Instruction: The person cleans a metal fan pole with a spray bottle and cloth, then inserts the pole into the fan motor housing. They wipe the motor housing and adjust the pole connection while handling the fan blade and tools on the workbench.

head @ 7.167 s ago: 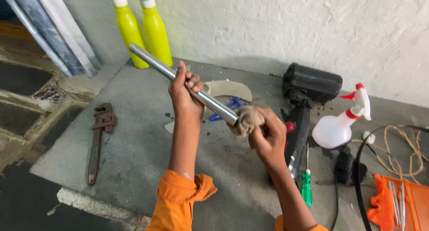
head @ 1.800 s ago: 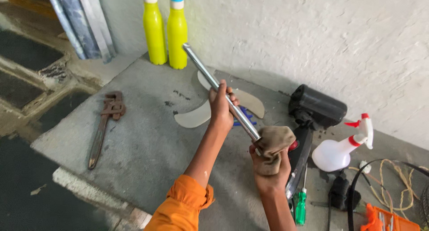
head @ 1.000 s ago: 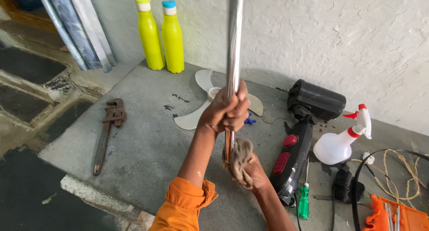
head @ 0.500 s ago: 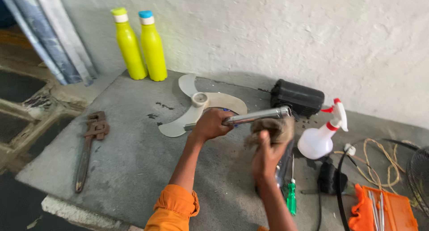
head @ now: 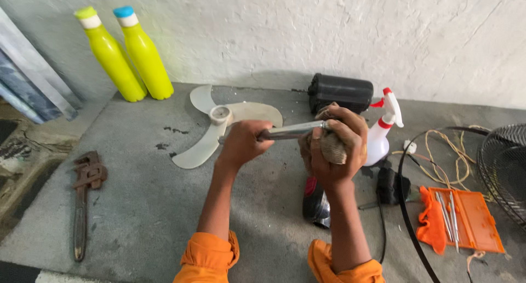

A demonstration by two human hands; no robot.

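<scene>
My left hand (head: 242,143) grips a shiny metal tube (head: 287,132), held nearly level above the grey concrete slab (head: 137,206). My right hand (head: 335,146) is closed on a brownish rag (head: 332,147) wrapped around the tube's right end. A pale plastic fan blade (head: 222,121) lies on the slab just behind my left hand. Orange sleeves cover both forearms at the bottom of the view.
Two yellow bottles (head: 123,53) stand at the back left by the white wall. A rusty pipe wrench (head: 83,198) lies at the left. A black motor (head: 339,92), a white spray bottle (head: 381,135), cables, an orange tool case (head: 466,217) and a wire fan guard (head: 504,168) crowd the right.
The tube has swung down from upright to nearly level. My right hand with the rag stays wrapped on its end, and the view has come closer.
</scene>
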